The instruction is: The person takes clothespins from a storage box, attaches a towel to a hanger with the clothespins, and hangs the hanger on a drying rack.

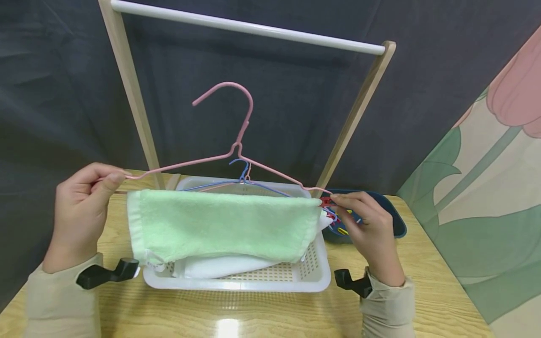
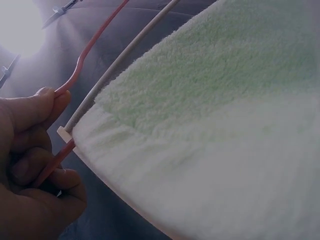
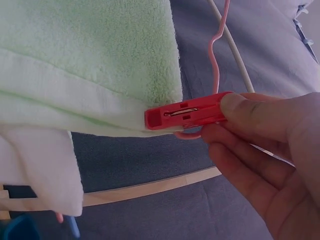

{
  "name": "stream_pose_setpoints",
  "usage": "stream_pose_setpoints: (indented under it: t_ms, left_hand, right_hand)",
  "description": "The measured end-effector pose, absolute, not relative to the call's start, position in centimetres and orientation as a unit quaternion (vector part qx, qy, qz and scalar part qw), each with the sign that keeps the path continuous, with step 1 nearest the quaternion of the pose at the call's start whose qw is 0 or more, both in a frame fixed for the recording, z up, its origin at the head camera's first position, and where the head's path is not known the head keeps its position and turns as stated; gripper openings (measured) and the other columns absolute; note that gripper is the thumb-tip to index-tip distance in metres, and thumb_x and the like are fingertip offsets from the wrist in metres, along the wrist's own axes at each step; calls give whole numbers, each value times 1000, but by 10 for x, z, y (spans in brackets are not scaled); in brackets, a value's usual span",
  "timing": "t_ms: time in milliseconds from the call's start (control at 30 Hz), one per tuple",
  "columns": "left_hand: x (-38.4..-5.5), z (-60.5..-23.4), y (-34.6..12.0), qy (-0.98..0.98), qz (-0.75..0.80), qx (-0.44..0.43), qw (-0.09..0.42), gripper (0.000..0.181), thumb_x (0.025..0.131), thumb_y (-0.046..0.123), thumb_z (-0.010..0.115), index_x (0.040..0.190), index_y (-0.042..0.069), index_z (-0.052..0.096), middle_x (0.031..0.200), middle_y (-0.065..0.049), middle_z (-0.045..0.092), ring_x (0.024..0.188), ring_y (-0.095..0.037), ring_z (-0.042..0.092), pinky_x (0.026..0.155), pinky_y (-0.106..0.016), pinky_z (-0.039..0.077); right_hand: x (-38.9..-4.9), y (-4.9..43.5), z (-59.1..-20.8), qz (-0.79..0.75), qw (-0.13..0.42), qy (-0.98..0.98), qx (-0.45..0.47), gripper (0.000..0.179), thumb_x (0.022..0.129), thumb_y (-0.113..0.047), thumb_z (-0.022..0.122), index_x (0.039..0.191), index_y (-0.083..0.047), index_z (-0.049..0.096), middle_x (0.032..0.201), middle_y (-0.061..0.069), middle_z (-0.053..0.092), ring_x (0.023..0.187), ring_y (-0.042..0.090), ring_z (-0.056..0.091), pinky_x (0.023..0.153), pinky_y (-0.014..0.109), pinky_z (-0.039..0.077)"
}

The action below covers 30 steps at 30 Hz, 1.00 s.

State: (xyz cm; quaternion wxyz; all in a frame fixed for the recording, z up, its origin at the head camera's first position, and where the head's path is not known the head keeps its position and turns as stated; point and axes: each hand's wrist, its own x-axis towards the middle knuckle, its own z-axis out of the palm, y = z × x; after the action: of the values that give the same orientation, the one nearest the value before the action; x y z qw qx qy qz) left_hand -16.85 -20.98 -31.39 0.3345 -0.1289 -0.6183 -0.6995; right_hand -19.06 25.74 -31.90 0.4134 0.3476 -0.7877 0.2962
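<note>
A pink clothes hanger (image 1: 244,129) is held up over the basket, hook at the top. Over its lower bar hangs a light green towel (image 1: 224,225), its folded edge along the bar. My left hand (image 1: 84,206) grips the hanger's left end, fingers curled round the pink wire (image 2: 80,65) beside the towel's edge. At the right end, my right hand (image 1: 369,225) pinches the rear of a red clothespin (image 3: 185,112) between thumb and fingers. The clothespin's front end lies over the towel's upper right corner, at the hanger's bar.
Below the towel stands a white plastic basket (image 1: 236,285) holding white cloth (image 1: 228,266), with a blue hanger (image 1: 211,184) and another pink one behind the towel. A dark blue tray (image 1: 399,225) of coloured clothespins stands at the right. Behind rises a wooden rack with a white bar (image 1: 249,29).
</note>
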Motion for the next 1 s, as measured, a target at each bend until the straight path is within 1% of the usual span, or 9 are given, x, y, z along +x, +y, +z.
stream_pose_setpoints:
  t_ms: [67,200,267,400,500,600,733,833,1000]
  left_hand:
    - [-169,-313,-209,-637,-685,-119,334,9,94,-9,65,96,-16,69,65,-5,48,64,-16,31,60,-29,21]
    - [-170,-312,-209,-647,-679,-120,327,7,94,-8,65,95,-12,71,65,-4,47,64,-16,31,59,-29,21]
    - [-170,-312,-209,-645,-682,-125,322,7,94,-8,65,95,-12,71,69,-3,56,65,-15,34,59,-27,24]
    - [-171,-314,-210,-635,-691,-134,319,8,94,-9,63,94,-14,69,81,-4,70,70,-15,44,62,-19,35]
    - [-171,-314,-211,-633,-692,-139,319,8,95,-9,63,95,-15,69,82,-4,70,71,-15,45,63,-18,37]
    - [-172,-314,-211,-638,-688,-141,317,8,95,-8,63,96,-15,69,74,-3,61,68,-15,38,60,-23,30]
    - [-173,-312,-210,-649,-678,-132,320,8,95,-7,64,96,-13,70,66,-3,47,66,-15,33,60,-28,23]
    - [-172,-313,-210,-649,-679,-132,317,8,95,-7,64,96,-13,70,71,-2,58,68,-15,37,59,-25,27]
    - [-171,-314,-211,-640,-690,-141,308,9,96,-7,63,97,-13,70,89,-3,73,78,-14,54,67,-17,42]
  right_hand:
    - [-190,258,-319,290,411,-791,349,29,97,-25,67,105,0,77,100,12,72,90,18,67,83,10,47]
    - [-189,257,-320,283,400,-802,342,22,95,-16,72,108,2,76,102,13,72,91,24,67,90,10,45]
    - [-189,257,-320,286,398,-802,342,24,96,-17,71,110,2,75,103,13,72,92,25,67,92,10,45]
    - [-191,255,-321,288,407,-796,343,42,101,-36,60,115,1,74,107,12,72,92,26,68,93,12,45]
    - [-193,254,-321,288,414,-793,341,43,101,-36,60,117,1,74,108,13,72,92,27,68,93,12,45]
    - [-193,255,-321,289,417,-792,339,37,99,-29,64,117,1,74,109,13,72,92,28,68,93,11,45]
    - [-193,254,-319,288,414,-797,332,28,92,-7,74,118,0,74,111,13,72,93,26,68,94,12,45]
    - [-191,254,-319,285,402,-809,321,39,81,8,79,119,0,73,112,13,72,94,24,68,93,12,45]
    - [-192,255,-321,284,386,-822,308,45,76,14,80,118,1,73,112,14,72,95,22,68,93,11,44]
